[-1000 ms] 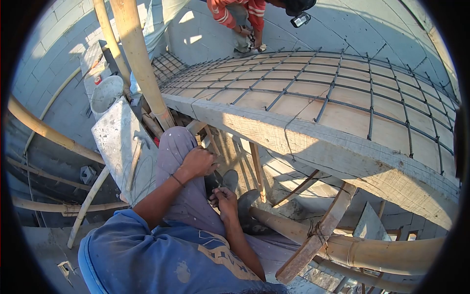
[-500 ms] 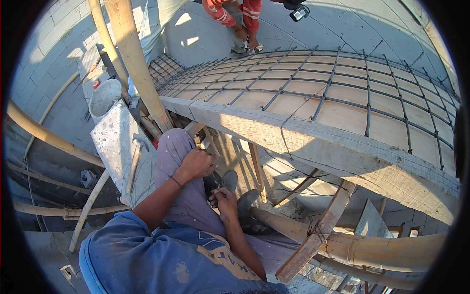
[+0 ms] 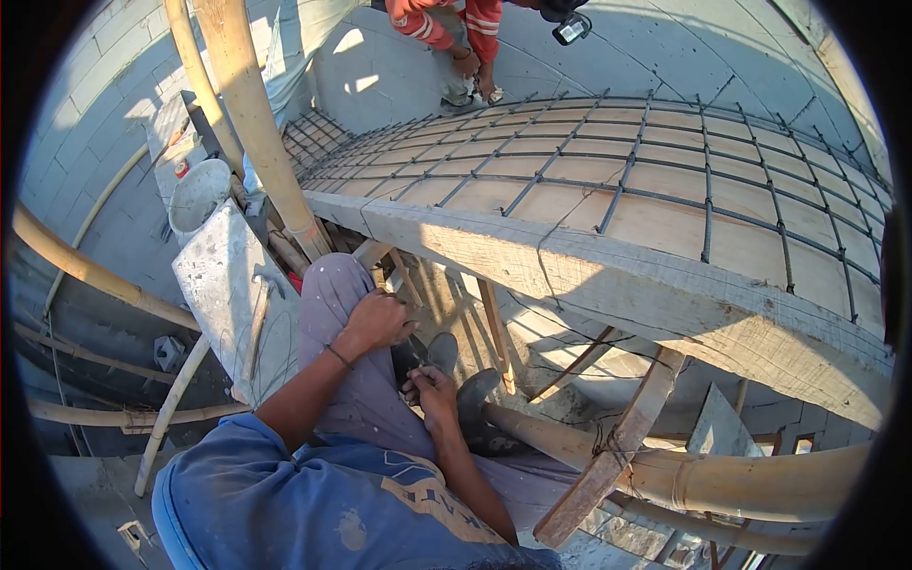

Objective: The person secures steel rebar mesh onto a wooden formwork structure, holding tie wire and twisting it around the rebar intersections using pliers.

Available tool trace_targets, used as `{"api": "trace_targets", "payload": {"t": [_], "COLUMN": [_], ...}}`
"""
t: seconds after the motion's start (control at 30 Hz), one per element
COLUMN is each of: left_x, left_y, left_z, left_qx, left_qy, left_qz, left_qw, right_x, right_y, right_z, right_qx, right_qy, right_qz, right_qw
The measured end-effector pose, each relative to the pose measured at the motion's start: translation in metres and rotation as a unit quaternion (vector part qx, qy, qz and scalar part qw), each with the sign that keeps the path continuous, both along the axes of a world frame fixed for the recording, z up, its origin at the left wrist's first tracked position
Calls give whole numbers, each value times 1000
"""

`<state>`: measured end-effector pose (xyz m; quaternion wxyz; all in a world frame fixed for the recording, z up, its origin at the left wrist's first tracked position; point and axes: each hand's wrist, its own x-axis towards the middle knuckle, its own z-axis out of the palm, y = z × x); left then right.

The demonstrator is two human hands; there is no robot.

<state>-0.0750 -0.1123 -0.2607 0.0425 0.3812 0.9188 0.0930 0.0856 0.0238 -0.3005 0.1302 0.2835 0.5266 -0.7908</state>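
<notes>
My left hand [image 3: 382, 319], with a dark band at its wrist, is closed above my bent knee. Just below it, my right hand [image 3: 430, 389] is closed too, fingers pinched together. Something thin and dark shows between the two hands, too small to name. Beneath them are my dark boots [image 3: 475, 399]. To the left of my knee, a hammer [image 3: 255, 328] with a wooden handle lies on a grey, dusty board [image 3: 214, 261], beside thin loose wire.
A rebar grid [image 3: 622, 180] lies over wooden formwork with a thick edge beam [image 3: 570, 261]. Bamboo poles [image 3: 256, 123] stand at left; another pole [image 3: 760, 484] crosses at right. A bucket [image 3: 199, 195] stands at left. A co-worker in red sleeves [image 3: 483, 28] bends over the grid's far edge.
The view has shifted very slightly. My hands keep nearly the same place and pose. The co-worker's hands have moved a little.
</notes>
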Motion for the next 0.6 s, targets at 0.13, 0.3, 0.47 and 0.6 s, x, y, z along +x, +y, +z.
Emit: {"api": "trace_targets", "payload": {"t": [0.13,0.3,0.47,0.6], "left_x": [0,2,4,2], "left_y": [0,1,1,1], "left_z": [-2,6,10,9], "left_qx": [11,13,13,7], "left_qy": [20,18,19,12], "left_qz": [-5,-1,-1,-6], "left_qw": [1000,1000,1000,1000], "right_x": [0,-1,0,0], "right_y": [0,1,0,0], "right_z": [0,-1,-4,-2], "right_qx": [3,4,-1,-3], "right_qy": [-2,-2,-6,-4], "right_qz": [6,3,1,0], "right_qw": [1000,1000,1000,1000]}}
